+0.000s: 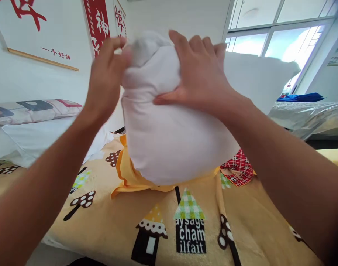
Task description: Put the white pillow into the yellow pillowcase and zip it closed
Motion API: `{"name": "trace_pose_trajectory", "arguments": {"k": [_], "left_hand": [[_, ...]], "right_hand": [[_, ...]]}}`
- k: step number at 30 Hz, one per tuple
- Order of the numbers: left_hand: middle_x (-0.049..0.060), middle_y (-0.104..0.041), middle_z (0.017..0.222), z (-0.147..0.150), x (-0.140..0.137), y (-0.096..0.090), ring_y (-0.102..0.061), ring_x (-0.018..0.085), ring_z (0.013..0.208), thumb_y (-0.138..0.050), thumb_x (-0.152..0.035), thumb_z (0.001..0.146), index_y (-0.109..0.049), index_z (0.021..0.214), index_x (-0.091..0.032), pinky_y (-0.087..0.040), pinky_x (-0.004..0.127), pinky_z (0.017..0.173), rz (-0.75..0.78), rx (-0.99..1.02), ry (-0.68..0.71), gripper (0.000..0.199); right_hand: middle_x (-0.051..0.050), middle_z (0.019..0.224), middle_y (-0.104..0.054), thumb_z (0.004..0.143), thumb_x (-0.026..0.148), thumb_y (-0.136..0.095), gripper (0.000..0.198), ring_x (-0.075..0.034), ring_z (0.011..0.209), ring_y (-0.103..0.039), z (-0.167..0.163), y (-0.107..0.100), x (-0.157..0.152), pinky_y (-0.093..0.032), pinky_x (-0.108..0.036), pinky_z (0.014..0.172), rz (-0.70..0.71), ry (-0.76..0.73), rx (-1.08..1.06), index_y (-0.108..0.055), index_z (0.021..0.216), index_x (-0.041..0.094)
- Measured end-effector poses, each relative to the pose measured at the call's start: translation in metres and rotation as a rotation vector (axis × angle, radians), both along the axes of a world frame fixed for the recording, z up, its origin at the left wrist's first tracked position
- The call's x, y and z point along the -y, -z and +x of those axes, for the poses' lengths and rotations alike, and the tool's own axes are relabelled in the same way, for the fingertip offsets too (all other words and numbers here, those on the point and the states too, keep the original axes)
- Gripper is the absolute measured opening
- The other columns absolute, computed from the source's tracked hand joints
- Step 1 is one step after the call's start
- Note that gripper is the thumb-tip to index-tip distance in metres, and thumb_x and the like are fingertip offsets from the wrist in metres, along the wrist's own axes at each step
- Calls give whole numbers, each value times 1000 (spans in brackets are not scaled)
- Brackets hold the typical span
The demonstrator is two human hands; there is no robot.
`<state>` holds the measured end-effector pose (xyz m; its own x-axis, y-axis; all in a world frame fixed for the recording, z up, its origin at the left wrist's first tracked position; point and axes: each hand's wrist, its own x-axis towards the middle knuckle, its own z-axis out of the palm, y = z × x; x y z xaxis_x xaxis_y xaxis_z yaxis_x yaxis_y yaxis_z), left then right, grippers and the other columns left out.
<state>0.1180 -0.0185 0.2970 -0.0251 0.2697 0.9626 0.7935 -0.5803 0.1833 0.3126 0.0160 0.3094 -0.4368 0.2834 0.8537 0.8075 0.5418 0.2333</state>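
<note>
The grip of the right hand [198, 68] is spread wide but engaged: the thumb presses flat across the front of a plump white pillow [171, 142] while the fingers hook over its upper edge. The left hand [106, 75] has its thumb and fingers drawn close together at the pillow's upper left corner; blur there hides whether cloth is pinched between them or merely touched.

The pillow is tilted up between the two arms, its lower edge just over or resting on a yellow ruffled cloth [124, 166], the contact being hard to make out. Beneath that spreads the bed's tan blanket [102, 229], printed with mushrooms and little houses. A white bulk [257, 79] reaches out behind the right forearm; I cannot tell whether it belongs to the same pillow.

A red plaid cloth [240, 171] lies near the yellow one, on the right. To the left, a geometric-print pillow [47, 110] rests on white bedding [44, 138].

The step in hand looks like handling and shaping the pillow's folded top corner. As I judge it, the next move calls for a firm right hand steadying the bulk, and a secure left pinch so the folded fabric can be drawn out evenly without slipping.
</note>
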Motion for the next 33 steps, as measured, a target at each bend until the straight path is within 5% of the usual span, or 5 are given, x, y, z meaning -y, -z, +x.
{"name": "trace_pose_trajectory", "arguments": {"k": [4, 9, 20, 27, 33], "left_hand": [[10, -57, 111, -4, 6, 100, -54, 20, 102, -59, -28, 84, -48, 119, -13, -48, 34, 82, 220, -159, -190, 40], [4, -53, 84, 15, -6, 194, -52, 18, 78, -51, -14, 77, -45, 95, -19, -47, 31, 68, 31, -219, -277, 20], [9, -54, 108, 6, -1, 200, -52, 28, 103, -58, -35, 73, -47, 108, -19, -46, 45, 88, -597, -64, -264, 40], [12, -54, 109, 11, -9, 210, -50, 31, 104, -58, -39, 74, -52, 108, -17, -41, 48, 92, -464, -204, -328, 40], [19, -45, 137, 15, -22, 248, -42, 36, 125, -70, -42, 63, -29, 138, -16, -38, 51, 99, -400, -279, -192, 90]], "right_hand": [[-18, 124, -51, 61, 69, -73, 104, -37, 117, -43, 27, 10, -30, -28, -54, 98, -85, -24, -101, -36, 141, 13], [-14, 125, -52, 65, 77, -61, 91, -37, 115, -45, 42, 28, -53, -29, -53, 95, -76, -101, -134, -40, 134, 21], [-13, 118, -59, 62, 73, -67, 84, -29, 104, -50, 55, 44, -54, -33, -44, 92, 109, -83, -337, -51, 125, 20], [-15, 103, -63, 68, 76, -58, 76, -30, 99, -54, 60, 44, -59, -35, -46, 88, 319, -133, -438, -57, 113, 16], [-7, 87, -63, 59, 74, -67, 63, -24, 81, -55, 53, 46, -54, -41, -42, 79, 232, -184, -534, -56, 94, 23]]}}
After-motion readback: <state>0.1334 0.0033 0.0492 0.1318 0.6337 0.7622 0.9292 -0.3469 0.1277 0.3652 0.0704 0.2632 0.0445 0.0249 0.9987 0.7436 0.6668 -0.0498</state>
